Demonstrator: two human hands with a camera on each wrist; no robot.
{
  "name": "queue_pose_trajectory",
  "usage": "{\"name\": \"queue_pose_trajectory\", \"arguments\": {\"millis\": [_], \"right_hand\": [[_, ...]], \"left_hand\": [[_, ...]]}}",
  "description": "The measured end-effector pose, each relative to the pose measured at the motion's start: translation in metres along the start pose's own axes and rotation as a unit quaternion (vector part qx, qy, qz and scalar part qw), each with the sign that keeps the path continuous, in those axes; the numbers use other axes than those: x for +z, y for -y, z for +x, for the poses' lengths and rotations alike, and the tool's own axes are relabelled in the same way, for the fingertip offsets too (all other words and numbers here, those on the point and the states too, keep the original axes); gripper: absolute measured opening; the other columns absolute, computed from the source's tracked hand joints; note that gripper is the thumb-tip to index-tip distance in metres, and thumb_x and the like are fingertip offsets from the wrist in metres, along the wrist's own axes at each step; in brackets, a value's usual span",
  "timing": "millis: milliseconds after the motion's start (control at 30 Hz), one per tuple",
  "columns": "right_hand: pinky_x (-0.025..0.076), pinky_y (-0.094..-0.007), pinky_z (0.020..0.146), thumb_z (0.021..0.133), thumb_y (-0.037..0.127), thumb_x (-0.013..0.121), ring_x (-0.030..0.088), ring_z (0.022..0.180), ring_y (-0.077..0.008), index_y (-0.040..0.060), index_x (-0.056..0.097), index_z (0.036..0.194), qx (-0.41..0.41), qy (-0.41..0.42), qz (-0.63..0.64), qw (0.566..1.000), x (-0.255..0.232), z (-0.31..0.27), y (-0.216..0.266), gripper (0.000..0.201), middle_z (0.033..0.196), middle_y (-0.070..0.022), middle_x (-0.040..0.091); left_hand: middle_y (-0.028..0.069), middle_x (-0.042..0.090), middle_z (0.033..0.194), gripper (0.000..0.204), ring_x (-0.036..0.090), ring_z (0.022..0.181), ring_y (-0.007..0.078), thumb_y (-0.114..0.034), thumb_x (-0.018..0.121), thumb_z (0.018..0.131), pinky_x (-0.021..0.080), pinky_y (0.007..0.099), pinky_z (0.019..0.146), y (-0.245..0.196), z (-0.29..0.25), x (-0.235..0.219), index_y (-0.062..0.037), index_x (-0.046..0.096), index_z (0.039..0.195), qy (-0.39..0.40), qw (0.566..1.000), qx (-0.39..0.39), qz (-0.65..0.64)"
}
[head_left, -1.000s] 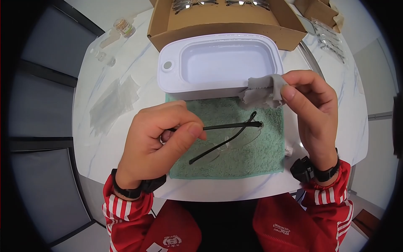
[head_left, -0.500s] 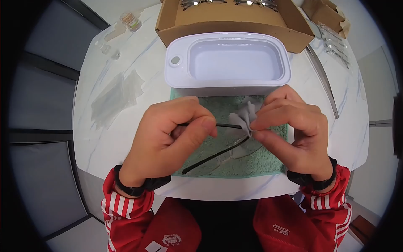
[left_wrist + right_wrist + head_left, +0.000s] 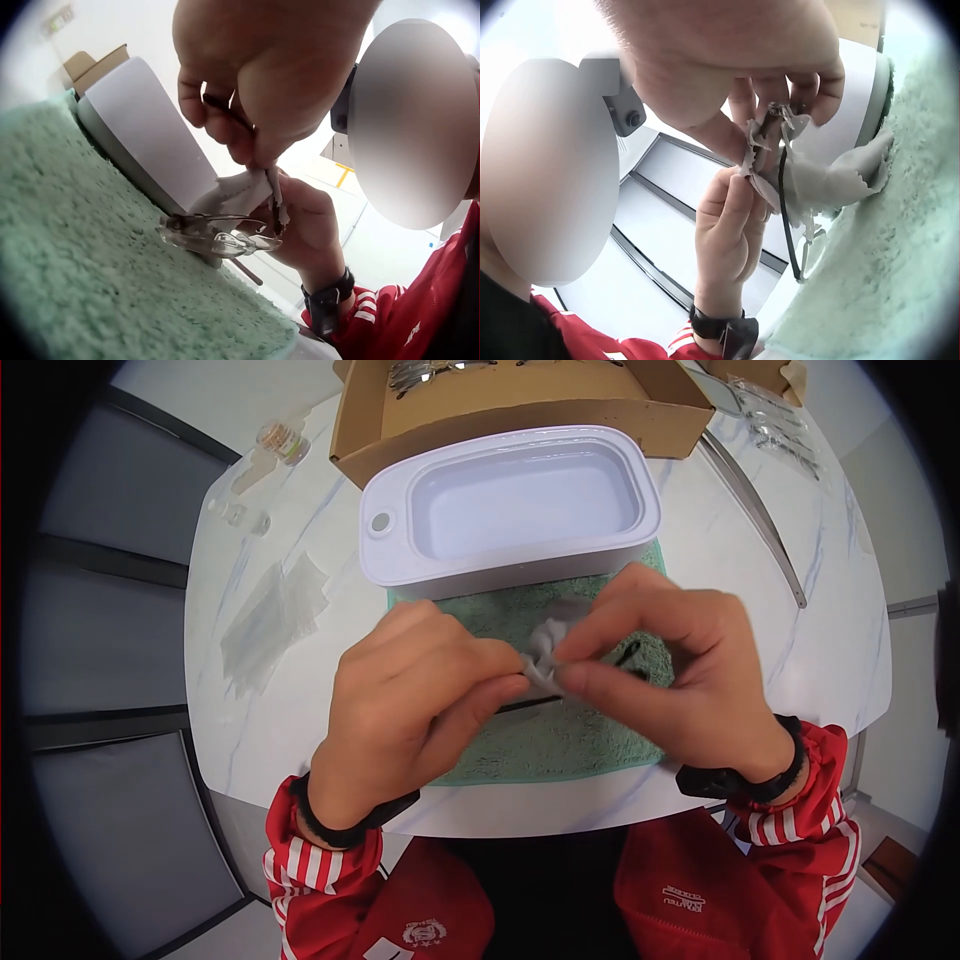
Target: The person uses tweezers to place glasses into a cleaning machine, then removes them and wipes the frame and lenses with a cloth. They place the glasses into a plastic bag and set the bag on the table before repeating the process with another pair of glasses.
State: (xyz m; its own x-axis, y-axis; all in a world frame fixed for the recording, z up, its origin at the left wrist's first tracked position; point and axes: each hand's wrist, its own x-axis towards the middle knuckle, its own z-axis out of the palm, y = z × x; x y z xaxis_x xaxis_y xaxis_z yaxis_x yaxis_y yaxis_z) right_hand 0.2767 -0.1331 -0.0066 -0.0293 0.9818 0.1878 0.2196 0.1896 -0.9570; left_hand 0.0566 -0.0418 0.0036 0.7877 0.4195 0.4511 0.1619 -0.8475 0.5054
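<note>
My left hand (image 3: 415, 705) grips one dark temple of a pair of eyeglasses (image 3: 225, 241), its tip showing between the curled fingers in the left wrist view. With thumb and fingers my right hand (image 3: 675, 670) pinches a thin grey cloth (image 3: 543, 650), folded around that temple close to the left fingertips. The other dark temple (image 3: 784, 202) hangs free beside the cloth in the right wrist view. Below the hands, the clear lenses are over a green towel (image 3: 545, 755). From the head view the hands and cloth hide most of the frame.
A white tub (image 3: 378, 560) with a round button stands behind the hands on the towel's far edge. Beyond is a cardboard box (image 3: 530, 420) holding glasses. Clear bags (image 3: 275, 622) and a jar (image 3: 283, 442) lie left; a curved metal strip (image 3: 765, 525) lies right.
My right hand brought the cloth from beside the tub down onto the glasses, wrapped it around the temple, then moved left until it came up to the left hand. The left hand kept its grip.
</note>
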Motion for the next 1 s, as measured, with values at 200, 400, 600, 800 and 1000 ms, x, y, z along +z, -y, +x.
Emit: {"name": "queue_pose_trajectory", "arguments": {"millis": [200,400,600,800,1000], "right_hand": [[0.048,-0.0235,0.072,0.087,0.0,0.072,0.062,0.083,-0.0091,-0.0003,0.068,0.101,0.039,-0.14,0.133,0.98,-0.009,0.002,0.006,0.014,0.089,-0.0022,0.069],[0.048,-0.0207,0.072,0.091,0.0,0.071,0.063,0.081,-0.0064,-0.0024,0.068,0.103,0.053,-0.169,0.173,0.969,-0.013,0.002,0.004,0.012,0.091,-0.0026,0.07],[0.048,-0.0216,0.073,0.091,-0.001,0.071,0.062,0.081,-0.0061,-0.0023,0.068,0.103,0.069,-0.146,0.189,0.969,-0.012,0.003,0.003,0.012,0.091,-0.0029,0.07],[0.048,-0.0209,0.073,0.089,-0.003,0.072,0.063,0.084,-0.007,-0.0024,0.068,0.103,0.052,-0.097,0.175,0.978,-0.01,0.004,-0.002,0.014,0.094,-0.0042,0.071],[0.054,-0.0239,0.08,0.087,-0.008,0.073,0.067,0.091,-0.0111,-0.0028,0.065,0.107,0.049,-0.032,0.257,0.965,-0.009,-0.001,0.002,0.022,0.098,-0.0071,0.071]], "left_hand": [[0.0031,0.06,0.073,0.009,0.05,0.061,0.0154,-0.007,0.075,0.087,0.037,0.028,0.055,-0.001,-0.017,-0.013,-0.0034,0.067,0.088,-0.043,0.994,-0.091,-0.048],[-0.0013,0.057,0.082,0.02,0.041,0.066,0.0036,-0.02,0.053,0.106,0.034,0.0199,0.061,0.004,-0.027,-0.016,-0.0011,0.061,0.101,-0.153,0.916,-0.242,-0.282],[-0.0006,0.051,0.081,0.029,0.039,0.065,0.0058,-0.025,0.044,0.111,0.036,0.0227,0.06,0.01,-0.024,-0.015,-0.0003,0.057,0.104,-0.088,0.868,-0.249,-0.421],[-0.0009,0.046,0.078,0.032,0.038,0.062,0.0081,-0.029,0.042,0.111,0.037,0.0255,0.058,0.004,-0.022,-0.011,-0.0001,0.054,0.103,-0.017,0.796,-0.283,-0.535],[-0.0008,0.045,0.078,0.033,0.038,0.062,0.0085,-0.03,0.042,0.111,0.038,0.0258,0.059,0.004,-0.023,-0.008,-0.0011,0.053,0.101,0.048,0.765,-0.278,-0.579]]}}
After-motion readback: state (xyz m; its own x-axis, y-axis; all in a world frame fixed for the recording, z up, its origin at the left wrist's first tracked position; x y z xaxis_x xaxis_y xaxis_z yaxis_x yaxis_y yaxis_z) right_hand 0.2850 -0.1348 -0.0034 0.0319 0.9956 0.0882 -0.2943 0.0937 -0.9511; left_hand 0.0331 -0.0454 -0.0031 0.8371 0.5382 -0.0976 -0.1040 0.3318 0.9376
